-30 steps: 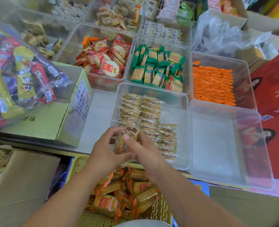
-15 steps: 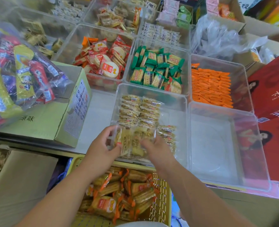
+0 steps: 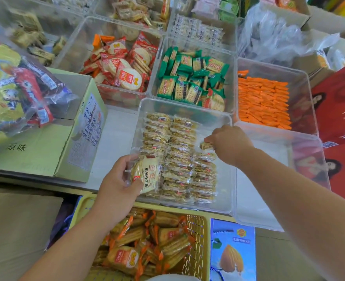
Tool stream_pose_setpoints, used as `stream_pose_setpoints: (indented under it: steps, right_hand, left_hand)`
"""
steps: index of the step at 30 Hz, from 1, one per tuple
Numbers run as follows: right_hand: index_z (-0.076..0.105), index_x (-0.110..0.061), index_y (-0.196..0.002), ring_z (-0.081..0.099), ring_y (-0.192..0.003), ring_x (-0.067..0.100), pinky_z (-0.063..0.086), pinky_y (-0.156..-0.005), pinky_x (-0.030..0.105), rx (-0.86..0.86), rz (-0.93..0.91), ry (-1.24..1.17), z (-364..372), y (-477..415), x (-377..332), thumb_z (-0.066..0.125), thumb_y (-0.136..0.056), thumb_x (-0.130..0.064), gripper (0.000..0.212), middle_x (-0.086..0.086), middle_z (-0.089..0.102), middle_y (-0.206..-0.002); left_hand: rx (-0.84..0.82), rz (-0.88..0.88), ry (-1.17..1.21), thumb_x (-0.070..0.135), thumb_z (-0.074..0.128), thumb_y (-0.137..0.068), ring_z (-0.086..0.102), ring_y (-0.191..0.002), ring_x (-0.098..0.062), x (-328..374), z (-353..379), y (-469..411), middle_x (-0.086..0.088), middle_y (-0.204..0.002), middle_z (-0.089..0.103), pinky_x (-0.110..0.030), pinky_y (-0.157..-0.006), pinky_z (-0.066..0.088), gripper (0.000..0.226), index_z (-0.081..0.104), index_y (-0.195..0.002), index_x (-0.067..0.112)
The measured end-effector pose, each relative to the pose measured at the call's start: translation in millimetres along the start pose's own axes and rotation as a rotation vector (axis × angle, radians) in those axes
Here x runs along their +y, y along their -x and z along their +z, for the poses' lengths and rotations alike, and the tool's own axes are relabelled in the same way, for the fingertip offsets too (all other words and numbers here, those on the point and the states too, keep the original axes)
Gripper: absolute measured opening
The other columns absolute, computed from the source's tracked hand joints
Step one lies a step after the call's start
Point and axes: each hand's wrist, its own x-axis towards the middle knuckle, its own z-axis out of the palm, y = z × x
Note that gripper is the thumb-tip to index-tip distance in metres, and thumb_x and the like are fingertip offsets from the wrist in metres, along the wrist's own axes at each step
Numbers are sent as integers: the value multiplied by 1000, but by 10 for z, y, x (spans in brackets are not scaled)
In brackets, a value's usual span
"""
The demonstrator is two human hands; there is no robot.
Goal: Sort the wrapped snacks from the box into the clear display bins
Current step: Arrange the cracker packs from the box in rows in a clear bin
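A clear display bin (image 3: 227, 201) in the middle holds neat rows of clear-wrapped beige snacks (image 3: 179, 159). My left hand (image 3: 116, 181) grips a small stack of the same wrapped snacks (image 3: 147, 175) at the bin's near left corner. My right hand (image 3: 230, 145) reaches into the bin's right side and pinches one wrapped snack (image 3: 206, 146) just above the shortest row. Below the bin, a yellow basket (image 3: 198, 226) holds orange-wrapped snacks.
An empty clear bin (image 3: 301, 163) stands to the right. Bins behind hold red-wrapped round crackers (image 3: 125, 67), green-wrapped crackers (image 3: 194, 78) and orange packets (image 3: 262, 102). A green cardboard box (image 3: 45, 145) under a bag of mixed snacks (image 3: 15, 88) sits at the left. A blue carton (image 3: 233, 250) lies below.
My hands have parted. The right hand took one snack from the stack and carried it right and farther into the bin; the left hand kept the rest of the stack.
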Motion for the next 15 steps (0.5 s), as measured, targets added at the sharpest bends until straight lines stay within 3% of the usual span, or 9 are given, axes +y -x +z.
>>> stream_pose_setpoints:
  steps: [3,5,7,9,12,15]
  right_hand:
    - [60,-31,-131,57,-105,26,44,-86,38,-76,-32,83,166,-170,-77,53,-88,-8,49,1,66,-110]
    - [60,-20,-125,59,-96,27,47,-80,36,-195,-18,-22,280,-264,-135,51,-89,-9,39,3,64,-100]
    - [56,-12,-121,56,-87,26,46,-72,35,-313,12,-131,374,-343,-168,47,-96,-14,27,2,54,-86]
    - [54,-11,-120,53,-87,25,42,-72,34,-372,58,-196,439,-419,-167,42,-102,-17,22,2,52,-89]
    - [59,-9,-116,60,-97,29,46,-77,35,-405,109,-250,461,-517,-196,43,-103,-16,21,8,62,-107]
    - [63,-5,-120,61,-110,35,45,-79,37,-455,137,-319,498,-580,-282,47,-101,-16,27,11,61,-102]
  left_hand:
    - [0,2,-13,2,62,-91,66,-102,5,23,-3,6,32,-112,66,-20,-76,56,56,55,-126,45]
    - [0,-1,-14,0,61,-91,66,-101,7,36,-1,20,36,-110,65,-12,-71,53,57,56,-126,44]
    - [0,4,-15,0,61,-91,65,-100,9,45,2,33,37,-110,64,-11,-69,53,56,56,-126,44]
    - [1,13,-23,2,61,-92,64,-100,9,46,3,39,37,-110,63,-9,-67,51,56,56,-126,45]
    - [19,17,-37,4,62,-91,63,-103,8,35,1,30,35,-112,63,-13,-68,54,56,55,-126,47]
    - [21,0,0,1,61,-92,65,-104,7,14,8,17,32,-114,65,-18,-72,58,58,56,-122,50]
